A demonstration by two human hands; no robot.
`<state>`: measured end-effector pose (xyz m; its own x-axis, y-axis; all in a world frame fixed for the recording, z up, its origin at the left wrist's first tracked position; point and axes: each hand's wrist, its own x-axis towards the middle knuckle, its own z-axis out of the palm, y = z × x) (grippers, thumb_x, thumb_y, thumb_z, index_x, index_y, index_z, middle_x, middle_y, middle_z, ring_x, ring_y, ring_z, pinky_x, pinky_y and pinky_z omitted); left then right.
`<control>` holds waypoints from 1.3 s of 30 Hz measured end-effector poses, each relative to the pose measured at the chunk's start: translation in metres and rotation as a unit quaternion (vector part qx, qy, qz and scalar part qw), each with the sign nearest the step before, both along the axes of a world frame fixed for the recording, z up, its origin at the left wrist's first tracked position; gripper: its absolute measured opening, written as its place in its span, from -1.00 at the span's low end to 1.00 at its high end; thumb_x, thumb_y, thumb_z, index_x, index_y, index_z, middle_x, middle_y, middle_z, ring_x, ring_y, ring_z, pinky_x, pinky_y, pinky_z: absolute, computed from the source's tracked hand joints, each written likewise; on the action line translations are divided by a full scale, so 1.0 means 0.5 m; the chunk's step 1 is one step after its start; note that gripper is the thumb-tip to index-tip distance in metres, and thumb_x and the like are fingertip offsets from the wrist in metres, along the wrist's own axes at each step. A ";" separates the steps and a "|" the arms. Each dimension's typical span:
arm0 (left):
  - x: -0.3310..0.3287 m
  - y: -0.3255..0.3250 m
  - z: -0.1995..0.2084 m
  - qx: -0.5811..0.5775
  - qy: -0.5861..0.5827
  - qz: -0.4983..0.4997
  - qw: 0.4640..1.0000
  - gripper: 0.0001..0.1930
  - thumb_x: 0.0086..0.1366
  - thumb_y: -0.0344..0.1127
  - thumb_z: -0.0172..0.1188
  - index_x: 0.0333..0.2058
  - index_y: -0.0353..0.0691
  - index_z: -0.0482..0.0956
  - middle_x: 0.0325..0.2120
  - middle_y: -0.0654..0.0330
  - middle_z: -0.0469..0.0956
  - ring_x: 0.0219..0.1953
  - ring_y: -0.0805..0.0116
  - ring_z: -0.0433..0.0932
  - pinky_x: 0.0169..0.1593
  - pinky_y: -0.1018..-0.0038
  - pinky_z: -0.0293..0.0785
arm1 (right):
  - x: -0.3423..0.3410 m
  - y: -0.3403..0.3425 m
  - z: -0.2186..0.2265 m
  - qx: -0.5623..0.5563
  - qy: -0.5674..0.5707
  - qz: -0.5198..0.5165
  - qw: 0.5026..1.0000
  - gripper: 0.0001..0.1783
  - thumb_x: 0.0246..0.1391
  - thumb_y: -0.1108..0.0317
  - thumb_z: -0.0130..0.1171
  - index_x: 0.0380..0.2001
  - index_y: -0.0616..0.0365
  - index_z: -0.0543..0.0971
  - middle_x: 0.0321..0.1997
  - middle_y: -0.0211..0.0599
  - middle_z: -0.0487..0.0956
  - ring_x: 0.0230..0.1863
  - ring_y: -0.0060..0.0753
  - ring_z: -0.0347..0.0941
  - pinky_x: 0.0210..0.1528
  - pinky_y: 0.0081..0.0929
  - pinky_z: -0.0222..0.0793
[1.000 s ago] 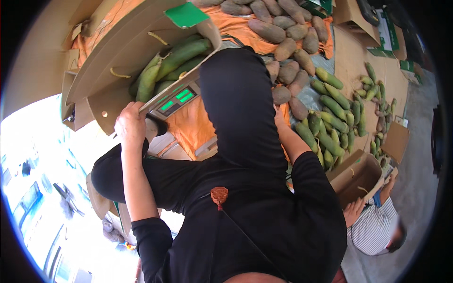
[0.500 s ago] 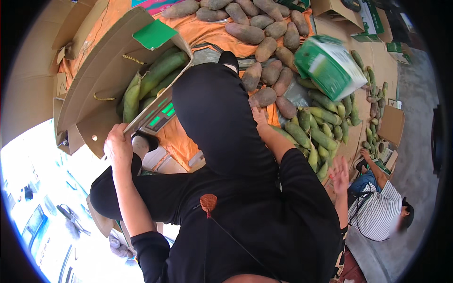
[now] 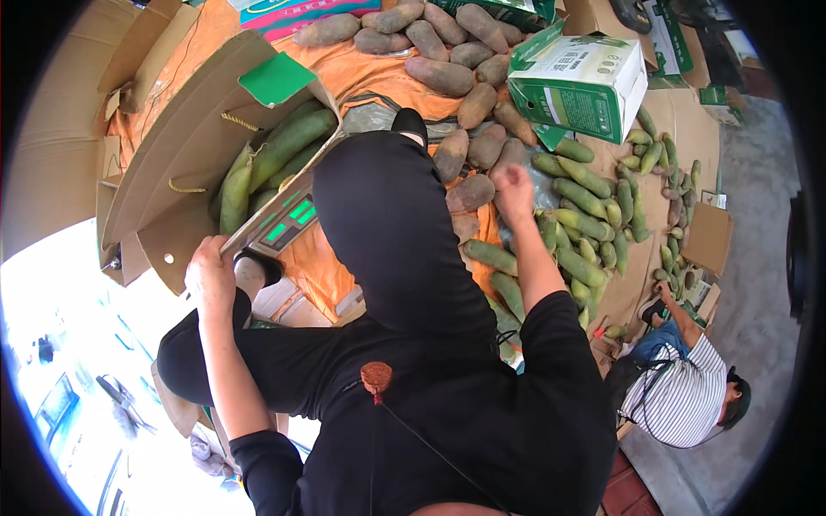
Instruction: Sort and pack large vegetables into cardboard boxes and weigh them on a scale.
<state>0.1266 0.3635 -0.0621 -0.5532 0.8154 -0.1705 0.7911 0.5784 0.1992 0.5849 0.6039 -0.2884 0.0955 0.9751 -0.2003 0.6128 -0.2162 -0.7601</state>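
Observation:
My left hand (image 3: 211,273) is closed on the near edge of a large open cardboard carton (image 3: 163,163). Long green radishes (image 3: 288,146) lie inside it. Against the carton's side is a scale (image 3: 291,222) with lit green displays. My right hand (image 3: 514,193) has its fingers curled in among the reddish-brown root vegetables (image 3: 471,193), right beside one of them. Whatever those fingers hold, if anything, is hidden. A heap of green radishes (image 3: 578,225) spreads to the right of that hand.
A green-and-white carton (image 3: 581,82) stands behind the green radishes. More reddish-brown roots (image 3: 439,76) lie on orange sheeting (image 3: 366,69) at the far side. At the right, a person in a striped shirt (image 3: 680,378) reaches toward other vegetables. My bent knee (image 3: 396,224) rises between my hands.
My right hand has moved away from me and slightly right. The green-and-white carton, blurred earlier, now stands still, farther back. Another person's hand at the right has gone. My left hand stays on the carton.

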 end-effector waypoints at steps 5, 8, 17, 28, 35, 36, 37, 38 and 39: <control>0.005 0.008 0.003 -0.011 -0.001 0.011 1.000 -0.89 0.09 -0.43 0.17 -0.37 -0.13 0.61 -0.43 0.14 0.53 -0.30 0.05 0.54 -0.23 0.23 0.44 | 0.053 0.187 0.085 0.130 -0.063 0.020 0.989 -0.60 -0.09 0.28 0.33 -0.17 0.24 0.56 -0.21 -0.13 0.59 -0.24 -0.28 0.52 -0.13 -0.36 0.44; 0.009 0.012 0.012 -0.015 0.006 0.019 1.000 -0.90 0.09 -0.43 0.18 -0.38 -0.13 0.60 -0.43 0.14 0.53 -0.30 0.05 0.54 -0.23 0.23 0.44 | 0.032 0.245 0.114 0.157 -0.102 0.051 0.981 -0.55 -0.08 0.24 0.31 -0.11 0.23 0.55 -0.19 -0.09 0.60 -0.28 -0.24 0.53 -0.14 -0.36 0.44; 0.011 0.013 0.016 -0.025 0.008 0.018 0.999 -0.90 0.08 -0.45 0.17 -0.39 -0.17 0.60 -0.44 0.13 0.53 -0.29 0.07 0.54 -0.21 0.24 0.44 | -0.077 0.307 0.062 -0.207 0.101 -0.057 0.972 -0.01 -0.02 0.05 0.32 0.36 0.01 -0.01 0.07 -0.17 0.45 -0.21 -0.30 0.46 -0.31 -0.34 0.44; 0.015 0.033 0.019 -0.058 -0.002 0.048 0.997 -0.87 0.06 -0.46 0.16 -0.39 -0.17 0.62 -0.44 0.12 0.52 -0.27 0.07 0.52 -0.16 0.26 0.42 | -0.094 0.363 0.008 -0.110 0.489 -0.294 0.814 -0.36 -0.08 0.03 0.39 -0.01 -0.08 0.28 -0.01 -0.31 0.38 -0.16 -0.28 0.34 -0.06 -0.17 0.30; 0.017 0.029 0.022 -0.038 -0.011 0.048 0.998 -0.85 0.03 -0.50 0.15 -0.39 -0.20 0.62 -0.46 0.10 0.52 -0.28 0.07 0.53 -0.16 0.25 0.42 | 0.039 0.317 0.122 0.065 0.608 -0.356 0.706 -0.64 0.09 0.13 0.24 -0.23 -0.07 0.27 -0.47 -0.38 0.34 -0.33 -0.31 0.33 -0.25 -0.28 0.34; 0.014 0.024 0.020 -0.034 -0.009 0.047 0.998 -0.85 0.03 -0.50 0.15 -0.39 -0.20 0.62 -0.46 0.10 0.52 -0.28 0.07 0.53 -0.17 0.25 0.42 | 0.057 0.301 0.137 0.058 0.644 -0.343 0.682 -0.68 0.12 0.16 0.21 -0.25 -0.06 0.28 -0.49 -0.38 0.33 -0.33 -0.30 0.33 -0.26 -0.30 0.35; 0.013 0.021 0.019 -0.029 -0.007 0.046 0.998 -0.85 0.03 -0.51 0.14 -0.39 -0.19 0.62 -0.46 0.11 0.52 -0.28 0.08 0.53 -0.17 0.24 0.42 | 0.070 0.280 0.149 0.055 0.658 -0.334 0.672 -0.71 0.13 0.17 0.18 -0.27 -0.04 0.29 -0.49 -0.38 0.33 -0.34 -0.31 0.33 -0.25 -0.30 0.35; 0.014 0.022 0.020 -0.025 -0.007 0.048 0.999 -0.85 0.03 -0.51 0.14 -0.39 -0.19 0.62 -0.46 0.11 0.52 -0.28 0.08 0.53 -0.17 0.24 0.42 | 0.081 0.258 0.174 0.052 0.673 -0.326 0.663 -0.74 0.15 0.18 0.16 -0.29 -0.03 0.30 -0.50 -0.38 0.33 -0.35 -0.31 0.32 -0.25 -0.30 0.35; 0.015 0.024 0.020 -0.024 -0.004 0.041 0.999 -0.85 0.03 -0.51 0.14 -0.39 -0.19 0.62 -0.46 0.11 0.52 -0.28 0.08 0.53 -0.18 0.24 0.42 | 0.087 0.232 0.197 0.056 0.689 -0.303 0.656 -0.76 0.16 0.17 0.15 -0.30 -0.03 0.31 -0.50 -0.38 0.33 -0.36 -0.31 0.31 -0.24 -0.31 0.34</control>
